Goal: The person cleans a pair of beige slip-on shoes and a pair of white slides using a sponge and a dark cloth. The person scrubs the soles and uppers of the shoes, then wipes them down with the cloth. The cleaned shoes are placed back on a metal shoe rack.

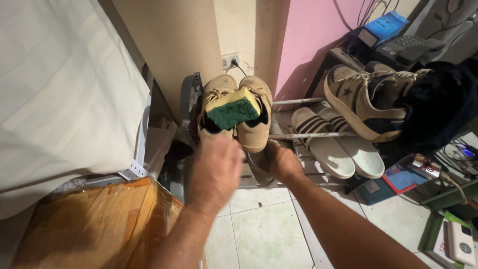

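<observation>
A pair of tan suede lace-up shoes [254, 124] stands on the top rails of a metal shoe rack [303, 134], heels toward me. A yellow sponge with a green scrub face [233, 110] rests across the openings of both shoes. My left hand [215, 169], motion-blurred, is just below the heel of the left shoe with its fingers reaching toward it and nothing in it. My right hand [281, 162] is curled under the heel of the right shoe, at the rack's front rail. Its fingers are hidden in shadow.
White slide sandals with dark stripes [336, 147] and high-top sneakers [366, 102] sit on the rack to the right. Beyond them are dark cloth, boxes, cables and a telephone. A white-sheeted bed [59, 99] and a plastic-wrapped wooden box [99, 224] stand at the left. The floor is pale tile [264, 234].
</observation>
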